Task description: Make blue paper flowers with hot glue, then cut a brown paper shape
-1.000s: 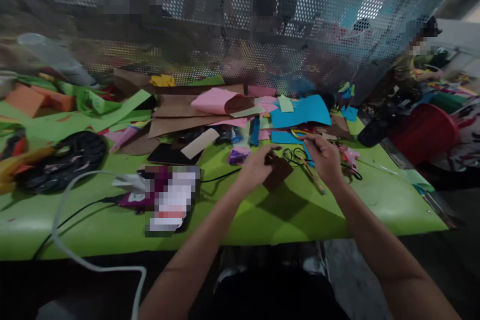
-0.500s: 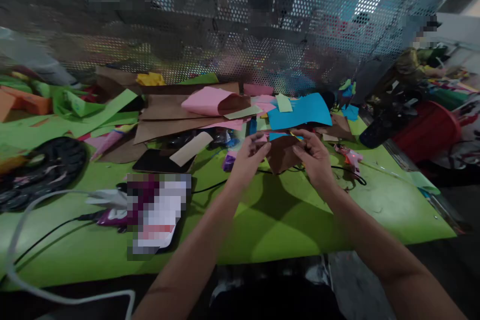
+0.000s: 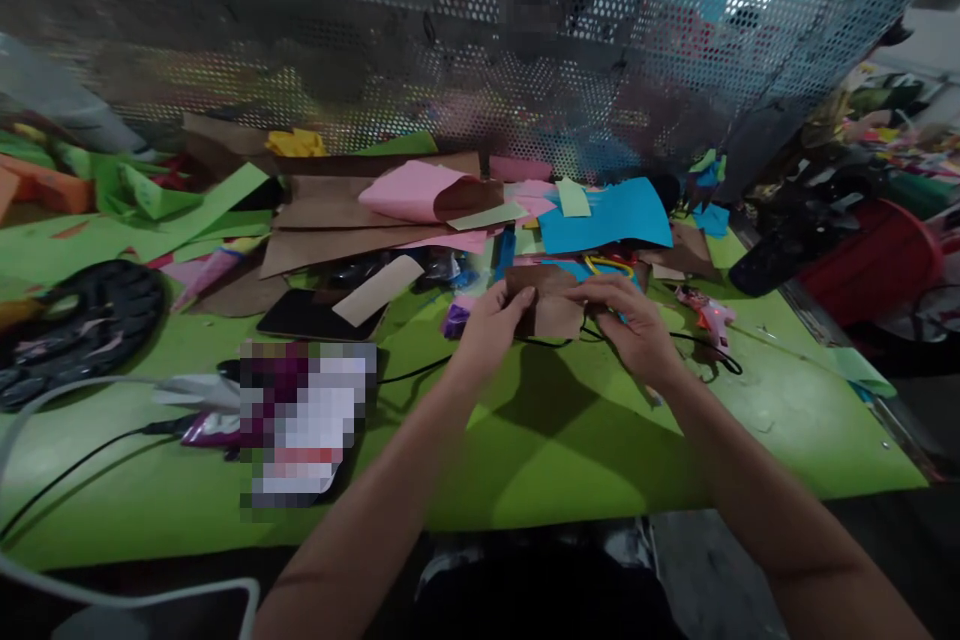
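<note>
A small brown piece of craft sheet is held up above the green table; whether it is paper or felt I cannot tell. My left hand is closed on its left side, thumb in front. At its right edge, my right hand pinches it between fingers and thumb. Just behind it lie a blue sheet piece and a yellow loop-shaped handle. A purple scrap sits beside my left hand. Right of my right hand lies a pink glue gun.
Brown sheets, a rolled pink sheet and a blue sheet lie along the back. Left are a black phone, a purple corded tool and a black tray. A red bin stands off the right edge.
The brown piece has been turned and lies flatter between my hands, with a lighter lower part showing. My right hand's fingers have shifted to its right edge. The view has tilted slightly.
</note>
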